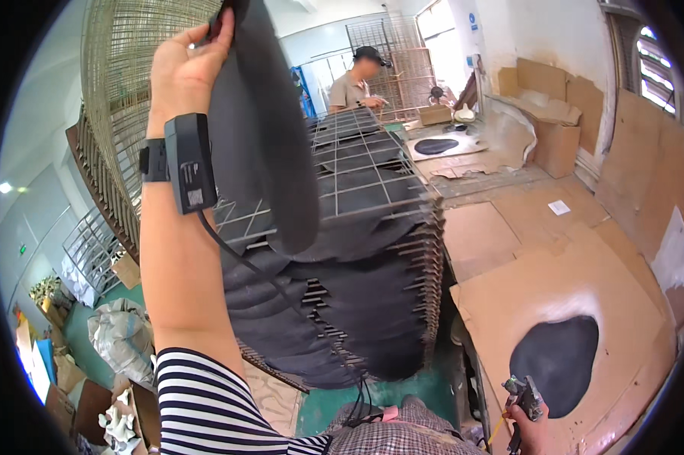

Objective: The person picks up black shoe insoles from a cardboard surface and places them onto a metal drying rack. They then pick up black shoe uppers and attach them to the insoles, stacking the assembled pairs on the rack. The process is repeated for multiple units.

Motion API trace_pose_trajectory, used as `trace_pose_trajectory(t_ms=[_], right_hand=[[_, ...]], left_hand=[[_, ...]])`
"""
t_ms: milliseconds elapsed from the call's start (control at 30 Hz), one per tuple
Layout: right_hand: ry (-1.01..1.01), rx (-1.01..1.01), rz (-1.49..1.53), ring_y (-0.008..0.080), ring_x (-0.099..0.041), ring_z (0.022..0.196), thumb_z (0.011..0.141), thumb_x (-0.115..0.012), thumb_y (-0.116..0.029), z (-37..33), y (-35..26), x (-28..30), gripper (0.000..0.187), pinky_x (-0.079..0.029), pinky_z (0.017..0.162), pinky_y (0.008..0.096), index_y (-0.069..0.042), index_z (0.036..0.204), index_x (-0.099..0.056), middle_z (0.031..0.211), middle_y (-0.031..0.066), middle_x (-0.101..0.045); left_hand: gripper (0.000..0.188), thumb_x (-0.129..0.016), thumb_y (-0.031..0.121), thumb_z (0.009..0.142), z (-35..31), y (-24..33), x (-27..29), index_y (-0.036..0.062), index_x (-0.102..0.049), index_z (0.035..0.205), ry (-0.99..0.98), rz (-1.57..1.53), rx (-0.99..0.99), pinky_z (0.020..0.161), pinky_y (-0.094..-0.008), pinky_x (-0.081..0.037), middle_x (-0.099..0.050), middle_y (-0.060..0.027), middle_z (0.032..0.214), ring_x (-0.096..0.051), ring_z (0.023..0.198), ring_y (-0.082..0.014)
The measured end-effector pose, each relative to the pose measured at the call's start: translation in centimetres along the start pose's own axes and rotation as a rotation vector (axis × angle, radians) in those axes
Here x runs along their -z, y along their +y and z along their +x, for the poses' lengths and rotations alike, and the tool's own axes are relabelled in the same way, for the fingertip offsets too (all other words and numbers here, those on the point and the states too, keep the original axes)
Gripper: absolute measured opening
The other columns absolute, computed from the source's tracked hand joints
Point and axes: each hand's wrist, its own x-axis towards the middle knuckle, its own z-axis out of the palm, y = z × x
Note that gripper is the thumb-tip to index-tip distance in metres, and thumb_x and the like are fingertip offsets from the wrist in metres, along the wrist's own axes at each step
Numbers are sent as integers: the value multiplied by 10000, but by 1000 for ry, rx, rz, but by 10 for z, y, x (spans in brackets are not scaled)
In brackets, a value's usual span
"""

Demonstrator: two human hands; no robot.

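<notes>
My left hand (184, 72) is raised high at the upper left, its fingers pinched on the top of a limp, dark grey sheet piece (262, 136). The piece hangs down in long rounded flaps in front of a wire rack (361, 171). At the lower right my right hand (533, 434) is wrapped round a spray gun (525, 398). The gun is over the near edge of a black, rounded flat piece (560, 353), which lies on a cardboard sheet (482, 303). A pale haze of spray rings that piece.
Many similar dark pieces (372, 318) lie stacked in layers between the rack's grids. Beyond it stands a co-worker (351, 89) near another black oval piece (436, 145). Cardboard panels (645, 167) line the right wall. A white sack (122, 337) sits on the green floor at left.
</notes>
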Motion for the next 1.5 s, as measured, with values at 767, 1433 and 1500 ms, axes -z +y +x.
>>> trace_pose_trajectory(t_ms=[767,1433,1500], right_hand=[[-60,-84,-65,137,-620,808,770,-628,33,109,24,-103,527,-551,695,294,28,1281,-500,955,84,-636],[697,-252,186,115,-588,876,783,-672,26,-163,31,94,407,-521,771,295,-15,1173,-564,937,32,-611],[787,-259,215,130,-600,862,781,-670,29,-179,26,93,410,-537,759,306,-5,1172,-553,919,39,-615]], left_hand=[[429,-558,167,874,210,180,346,-35,-439,1234,537,833,-248,889,-493,-466,-484,-210,1212,-533,1048,-372],[206,-677,143,774,-427,-540,363,13,-689,933,-881,1644,847,710,-328,-508,-702,-113,857,-667,776,-225],[245,-652,138,735,-451,-557,369,13,-682,943,-824,1765,831,794,-396,-506,-690,-161,926,-652,880,-348]])
